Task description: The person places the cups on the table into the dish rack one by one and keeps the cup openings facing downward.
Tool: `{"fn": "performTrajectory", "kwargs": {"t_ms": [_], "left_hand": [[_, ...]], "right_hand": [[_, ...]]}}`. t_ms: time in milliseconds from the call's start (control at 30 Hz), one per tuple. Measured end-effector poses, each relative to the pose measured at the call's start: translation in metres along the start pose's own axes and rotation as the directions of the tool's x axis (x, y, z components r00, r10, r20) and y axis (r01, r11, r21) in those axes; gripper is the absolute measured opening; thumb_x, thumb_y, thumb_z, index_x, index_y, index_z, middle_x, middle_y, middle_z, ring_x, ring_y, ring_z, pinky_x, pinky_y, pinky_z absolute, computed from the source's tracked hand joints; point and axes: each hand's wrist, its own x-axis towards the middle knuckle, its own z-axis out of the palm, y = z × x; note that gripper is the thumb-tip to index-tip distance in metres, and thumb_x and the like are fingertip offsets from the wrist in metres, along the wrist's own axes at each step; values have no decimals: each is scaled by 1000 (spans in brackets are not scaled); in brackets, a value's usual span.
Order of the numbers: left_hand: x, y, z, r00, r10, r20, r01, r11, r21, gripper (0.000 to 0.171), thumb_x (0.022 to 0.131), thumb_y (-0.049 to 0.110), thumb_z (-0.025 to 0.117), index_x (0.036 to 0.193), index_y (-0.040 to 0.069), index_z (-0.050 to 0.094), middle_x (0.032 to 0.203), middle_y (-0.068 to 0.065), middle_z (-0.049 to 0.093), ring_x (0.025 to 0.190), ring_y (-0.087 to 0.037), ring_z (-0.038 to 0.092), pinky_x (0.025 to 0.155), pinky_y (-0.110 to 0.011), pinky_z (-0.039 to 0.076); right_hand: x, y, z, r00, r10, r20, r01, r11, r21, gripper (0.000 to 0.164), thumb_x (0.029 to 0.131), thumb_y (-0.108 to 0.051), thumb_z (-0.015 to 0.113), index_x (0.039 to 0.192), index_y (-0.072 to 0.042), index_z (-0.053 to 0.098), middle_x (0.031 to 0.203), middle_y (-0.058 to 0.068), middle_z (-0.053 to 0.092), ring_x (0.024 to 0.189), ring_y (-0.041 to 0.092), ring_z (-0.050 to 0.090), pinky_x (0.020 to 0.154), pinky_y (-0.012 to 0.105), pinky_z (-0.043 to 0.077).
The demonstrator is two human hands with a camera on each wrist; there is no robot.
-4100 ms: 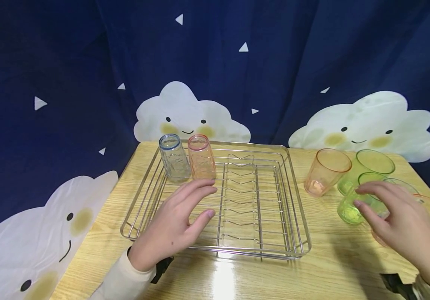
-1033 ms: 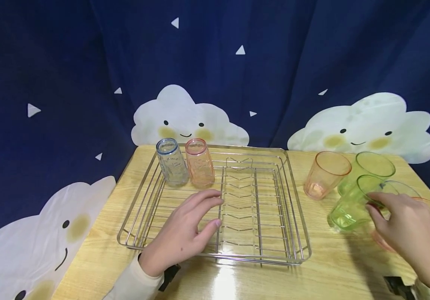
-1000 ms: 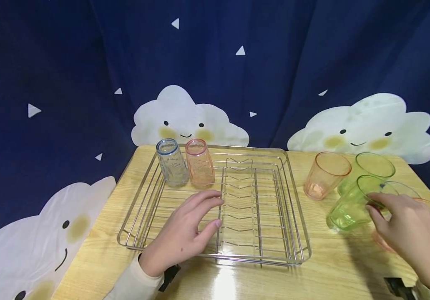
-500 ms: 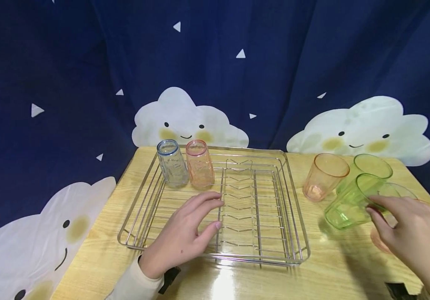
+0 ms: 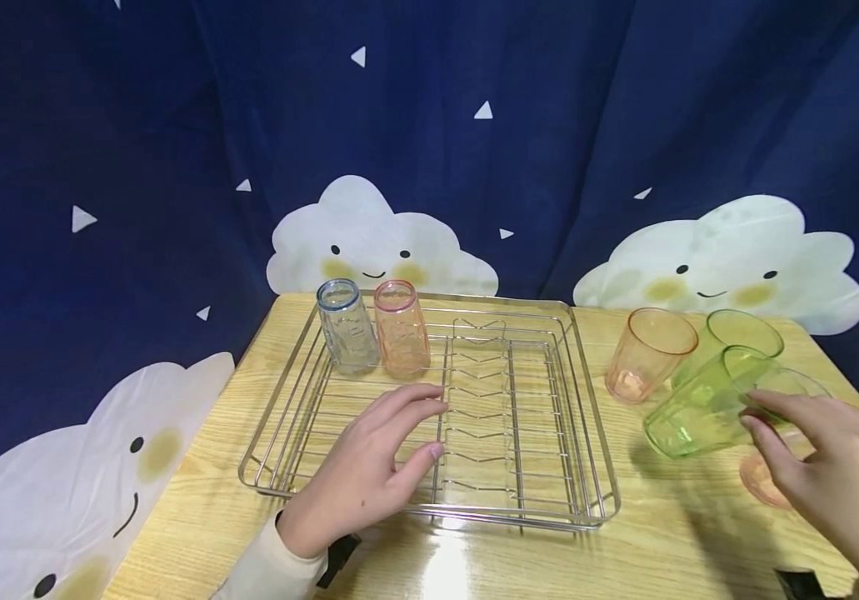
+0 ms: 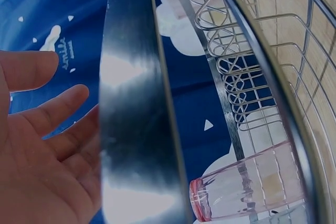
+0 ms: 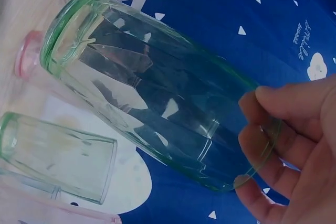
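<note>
My right hand (image 5: 834, 458) pinches the rim of a green tumbler (image 5: 687, 421) between thumb and fingers. This tumbler leans with its base toward the left; the right wrist view shows the same green tumbler (image 7: 157, 87) with fingertips on both sides of its rim wall. Over the front of a wire dish rack (image 5: 474, 517), my left hand (image 5: 369, 467) hovers with loosely bent fingers and nothing in them. In the left wrist view that hand (image 6: 47, 145) is beside the rack's flat metal rim (image 6: 136, 129). Upside down at the rack's back left stand a blue-rimmed glass (image 5: 350, 333) and a pink glass (image 5: 402, 333).
Right of the rack, an orange tumbler (image 5: 646, 358) and a second green tumbler (image 5: 744, 333) stand upright. A clear tumbler (image 5: 800, 383) and another orange tumbler (image 5: 762, 479) are partly hidden by my right hand. Behind the wooden table (image 5: 549, 567) hangs a dark blue curtain (image 5: 429, 100).
From parted fingers near the green tumbler, my right hand has come to pinch its rim. The tumbler has tilted further, its base swinging left. My left hand has shifted slightly right and stayed over the rack.
</note>
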Motion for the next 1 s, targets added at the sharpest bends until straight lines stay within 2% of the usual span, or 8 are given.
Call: {"fn": "performTrajectory", "kwargs": {"t_ms": [100,233,467,533,633,767,900,1000], "left_hand": [[-1,0,0,1000,7,-5,-7,1000,6,37,86,30,59,122,22,55,134,9,48,125,-7,44,104,-31,40],[-2,2,0,1000,17,0,-17,1000,18,37,86,29,59,122,21,54,134,8,48,125,-7,44,104,-31,40],[-2,4,-1,1000,16,9,-16,999,27,37,86,27,59,123,21,54,134,9,47,125,-7,44,103,-31,40],[-2,4,-1,1000,13,16,-13,1000,25,37,86,28,59,122,20,54,134,9,47,125,-7,44,104,-30,40],[-2,5,-1,1000,9,25,-10,1000,30,37,86,28,58,123,20,54,134,9,47,125,-6,43,104,-30,40],[-1,4,-2,1000,5,28,-6,999,31,37,86,28,59,123,21,54,134,10,46,125,-6,44,103,-31,41],[-1,4,-2,1000,1,26,-1,1000,30,37,86,29,58,122,21,54,134,11,46,124,-6,44,102,-31,42],[0,4,-1,1000,5,25,-6,999,35,37,86,30,58,122,20,55,134,10,47,124,-7,45,102,-31,42]], "right_hand": [[-2,1,0,999,20,-25,-19,999,33,57,90,-48,46,85,3,70,71,19,68,86,-30,27,56,17,33],[-2,-1,-1,998,47,-37,-44,997,59,38,88,-29,56,85,7,68,70,22,66,91,-30,26,64,15,32],[0,-9,-5,997,69,-29,-67,994,84,56,90,-43,47,88,9,67,71,26,64,92,-29,25,71,9,28],[-1,-10,-4,995,72,-65,-64,992,112,55,90,-43,49,88,8,67,72,18,68,93,-28,29,73,6,28],[-2,-11,-3,989,95,-109,-76,984,163,46,88,-36,57,87,8,68,79,-6,69,93,-27,35,78,1,25],[-1,-16,-7,983,140,-122,-112,971,210,34,86,-23,62,87,11,67,96,-32,54,93,-28,38,81,-1,27],[1,-22,-10,980,155,-125,-122,964,238,33,85,-19,63,88,14,65,101,-42,44,94,-27,39,83,-1,27],[1,-25,-9,977,146,-157,-103,962,253,34,85,-20,63,87,14,65,102,-40,44,95,-26,41,84,0,28]]}}
